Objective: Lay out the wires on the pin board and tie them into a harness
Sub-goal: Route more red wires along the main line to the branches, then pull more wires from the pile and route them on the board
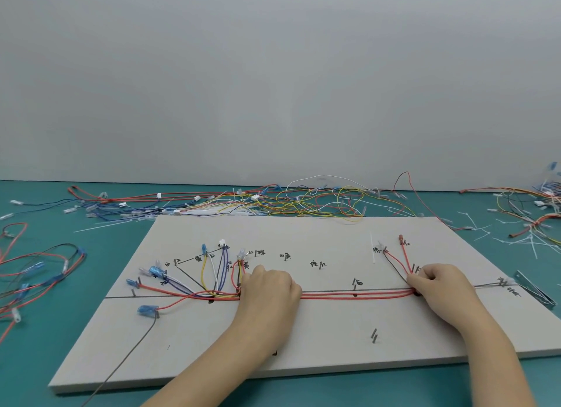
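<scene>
Resting low on the pin board, two bare hands, both on the red wires that run across its middle. Left hand curled over the bunch where the red wires meet the yellow, blue and white ones, fingers bent down round them, fingertips hidden. Right hand pinching the red wires at the far right bend, just beside some small dark pins. More pins standing alone, nearer than the wires. Loose grey wire trailing off the near left edge, from a blue connector. Further back on the board, loops of colored wires fanning up to little plugs, with hand-written marks beside them. Metal tool lying at the right edge of the board. Loose red and blue wires on the green table at left. Behind the board, a big messy pile of wires along the wall, and white cable ties scattered at far right.
</scene>
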Demonstrator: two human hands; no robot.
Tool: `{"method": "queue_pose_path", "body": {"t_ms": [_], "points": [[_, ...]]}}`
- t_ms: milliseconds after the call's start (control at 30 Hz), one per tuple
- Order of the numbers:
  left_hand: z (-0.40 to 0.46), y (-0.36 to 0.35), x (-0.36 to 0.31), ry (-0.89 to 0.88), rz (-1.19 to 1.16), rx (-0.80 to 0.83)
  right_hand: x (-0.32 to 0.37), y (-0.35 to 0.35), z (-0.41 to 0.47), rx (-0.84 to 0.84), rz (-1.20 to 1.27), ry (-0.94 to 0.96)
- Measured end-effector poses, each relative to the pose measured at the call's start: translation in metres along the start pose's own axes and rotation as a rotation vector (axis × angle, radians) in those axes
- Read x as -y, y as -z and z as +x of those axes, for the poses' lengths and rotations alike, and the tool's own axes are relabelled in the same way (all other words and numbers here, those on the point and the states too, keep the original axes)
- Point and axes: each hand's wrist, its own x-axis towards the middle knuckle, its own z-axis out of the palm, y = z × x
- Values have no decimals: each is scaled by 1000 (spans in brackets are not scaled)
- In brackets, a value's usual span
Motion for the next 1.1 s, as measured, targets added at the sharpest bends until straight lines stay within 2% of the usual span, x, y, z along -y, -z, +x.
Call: {"method": "queue_pose_path", "body": {"t_ms": [133,267,433,500,633,733,867,967,1100], "points": [[5,12,0,38,-22,45,-3,0,2,-24,38,-7],[15,35,2,64,-94,-25,-3,0,4,-101,125,-1],[36,60,42,242,-220,-41,-1,-3,5,-125,156,23],[48,69,67,305,-216,28,-2,-4,5,-126,162,23],[83,85,124,468,-66,275,0,-3,4,-126,159,25],[104,82,158,509,-155,184,1,-4,4,-128,152,15],[104,67,185,390,-89,-18,1,-4,3,-115,154,10],[92,44,196,314,-49,-8,-1,-4,3,-104,152,6],[90,31,201,341,-54,0,-1,-3,4,-97,139,2]]}}
